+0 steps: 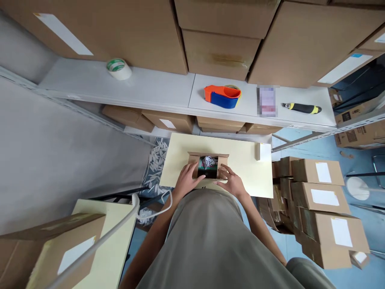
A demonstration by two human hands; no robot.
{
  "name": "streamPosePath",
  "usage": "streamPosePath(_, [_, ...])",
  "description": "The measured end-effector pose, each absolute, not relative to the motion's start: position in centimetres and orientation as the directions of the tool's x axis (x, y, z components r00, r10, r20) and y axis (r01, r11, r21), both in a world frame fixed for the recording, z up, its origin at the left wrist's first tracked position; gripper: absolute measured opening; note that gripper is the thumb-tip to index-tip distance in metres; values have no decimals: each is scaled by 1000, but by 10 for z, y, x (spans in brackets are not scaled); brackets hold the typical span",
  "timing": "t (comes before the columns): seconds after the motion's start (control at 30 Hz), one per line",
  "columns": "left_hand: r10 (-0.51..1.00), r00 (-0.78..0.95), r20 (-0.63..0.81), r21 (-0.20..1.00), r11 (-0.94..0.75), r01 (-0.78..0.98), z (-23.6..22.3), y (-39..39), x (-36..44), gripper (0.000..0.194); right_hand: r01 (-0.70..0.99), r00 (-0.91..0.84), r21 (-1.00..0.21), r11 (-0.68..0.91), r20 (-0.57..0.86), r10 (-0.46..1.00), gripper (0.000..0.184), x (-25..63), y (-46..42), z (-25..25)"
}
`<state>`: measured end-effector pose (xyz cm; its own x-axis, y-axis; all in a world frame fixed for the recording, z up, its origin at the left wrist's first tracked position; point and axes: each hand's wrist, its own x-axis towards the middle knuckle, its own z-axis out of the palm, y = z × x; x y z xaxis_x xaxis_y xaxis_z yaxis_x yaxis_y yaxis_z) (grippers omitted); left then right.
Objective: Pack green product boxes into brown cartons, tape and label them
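A small cardboard box (208,155) lies open on the cream-coloured table in front of my body, its flaps spread. Inside it are crumpled paper (209,161) and something dark with a green edge (207,173) that I cannot identify. My left hand (187,178) grips the box's left side, its fingers along the side flap and its thumb at the near edge. On the opposite side, my right hand (233,181) holds the right flap with bent fingers, the thumb low by the near edge.
A small white box (264,152) stands on the table (240,160). The shelf (156,88) above bears a tape roll (119,69), a tape dispenser (223,96), a utility knife (302,108) and large cartons (221,54). Cartons (325,196) are stacked at right; a white tube (99,237) crosses lower left.
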<state>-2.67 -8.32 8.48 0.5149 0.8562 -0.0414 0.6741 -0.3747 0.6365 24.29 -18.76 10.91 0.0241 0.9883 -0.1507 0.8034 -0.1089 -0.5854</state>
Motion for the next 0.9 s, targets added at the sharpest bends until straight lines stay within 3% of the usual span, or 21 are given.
streamPosePath(0.17, [906,422,-11,638,-319,701,80,-83,-22,68,865,-66,-501,13,-88,994,47,232,-154,116])
streamPosePath(0.33, [934,346,-85,658,-208,724,71,-85,-21,75,913,-146,-408,20,-281,948,53,197,-109,108])
streamPosePath(0.43, [939,335,-82,675,-195,712,68,-86,-23,79,865,-275,-498,68,-357,893,39,181,-90,98])
streamPosePath(0.53, [931,351,-94,688,-194,699,70,-88,-27,76,773,-366,-621,130,-269,891,25,178,-90,92])
streamPosePath(0.63, [902,413,-126,696,-216,684,74,-92,-32,77,750,-267,-653,106,-152,952,28,189,-106,96])
streamPosePath(0.73, [871,463,-165,698,-228,678,74,-94,-40,93,725,-85,-689,21,-58,995,29,213,-132,105])
streamPosePath(0.9, [811,538,-230,681,-261,684,74,-81,-51,114,666,110,-736,-123,-65,992,34,254,-171,109])
